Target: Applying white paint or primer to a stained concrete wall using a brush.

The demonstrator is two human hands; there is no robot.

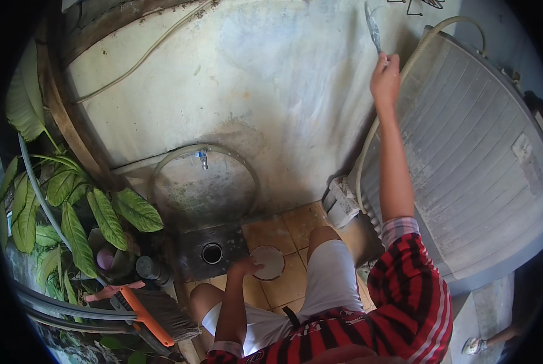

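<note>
A stained pale wall (223, 79) stands behind a tiled floor (268, 233). Near the wall's upper right edge, the right hand (385, 80) is closed around a metal-bladed tool (374, 31); the left hand (246, 267), partly curled, holds a round white dish (270, 263) above the floor.

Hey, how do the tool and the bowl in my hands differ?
The tool is long and narrow, while the bowl is round.
The tool is greyish; the bowl is pale inside with a thin reddish rim.
Your right hand raises the tool up by the wall, whereas your left hand holds the bowl low, near your knees.
Both are held one-handed.
</note>
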